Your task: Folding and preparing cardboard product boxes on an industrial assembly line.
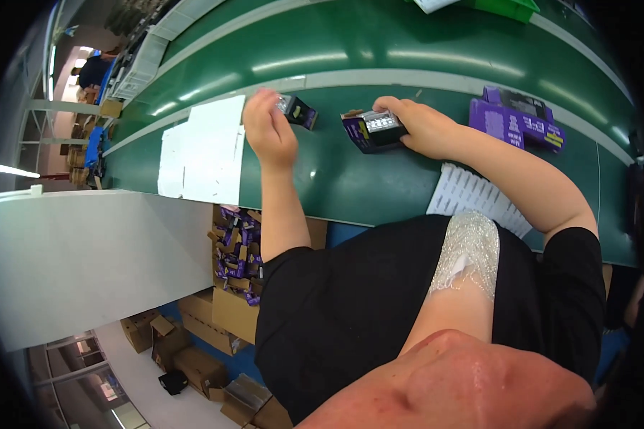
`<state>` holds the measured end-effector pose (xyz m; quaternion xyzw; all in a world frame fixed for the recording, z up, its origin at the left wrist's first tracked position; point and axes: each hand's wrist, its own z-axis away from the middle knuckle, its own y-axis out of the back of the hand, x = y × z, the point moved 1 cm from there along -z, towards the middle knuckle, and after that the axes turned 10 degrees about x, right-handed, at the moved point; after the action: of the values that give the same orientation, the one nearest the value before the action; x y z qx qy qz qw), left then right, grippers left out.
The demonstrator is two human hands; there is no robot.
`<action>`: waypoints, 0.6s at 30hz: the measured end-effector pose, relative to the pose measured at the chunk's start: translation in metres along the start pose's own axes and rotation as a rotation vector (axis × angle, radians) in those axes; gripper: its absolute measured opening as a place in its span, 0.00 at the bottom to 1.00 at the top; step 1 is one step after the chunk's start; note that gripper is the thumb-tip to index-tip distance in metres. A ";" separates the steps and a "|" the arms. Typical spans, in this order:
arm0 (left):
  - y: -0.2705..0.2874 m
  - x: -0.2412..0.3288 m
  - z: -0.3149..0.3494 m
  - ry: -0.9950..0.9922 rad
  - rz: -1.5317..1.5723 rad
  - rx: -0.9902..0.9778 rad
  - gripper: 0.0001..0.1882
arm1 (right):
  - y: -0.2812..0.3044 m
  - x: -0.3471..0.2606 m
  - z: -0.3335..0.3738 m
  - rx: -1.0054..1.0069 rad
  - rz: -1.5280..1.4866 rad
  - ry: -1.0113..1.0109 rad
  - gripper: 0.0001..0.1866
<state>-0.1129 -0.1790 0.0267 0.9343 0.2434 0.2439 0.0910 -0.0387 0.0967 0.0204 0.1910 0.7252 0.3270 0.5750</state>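
Observation:
My right hand (426, 130) is closed on a small purple-and-black box (363, 136), gripping its right end just above the green work table (350, 189). One end flap of this box stands open, and rows of shiny silvery pieces show along its top. To the left, my left hand (270, 136) is bent with its fingers together at the near end of a second small purple-and-black box (302, 114). This box also shows a silvery part beside the fingers. The fingertips of the left hand are partly hidden.
Purple cartons (504, 121) lie right of my right forearm. White sheets (204, 154) rest at the left, and a printed sheet (469, 191) lies near my body. Below the table edge, a cardboard box (236, 311) holds many purple cartons. A green bin (504, 7) stands far right.

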 end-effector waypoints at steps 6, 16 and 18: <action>-0.023 0.087 0.083 0.278 0.622 -0.132 0.25 | 0.004 -0.008 0.041 -0.038 -0.009 -0.032 0.37; -0.031 0.072 0.113 0.285 0.566 -0.207 0.32 | -0.003 -0.020 0.044 0.176 -0.069 0.269 0.30; -0.030 0.074 0.112 0.253 0.526 -0.215 0.31 | -0.008 -0.029 0.044 0.270 -0.084 0.400 0.27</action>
<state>-0.0128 -0.1220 -0.0482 0.9125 -0.0246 0.3979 0.0919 0.0122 0.0832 0.0296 0.1671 0.8691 0.2343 0.4023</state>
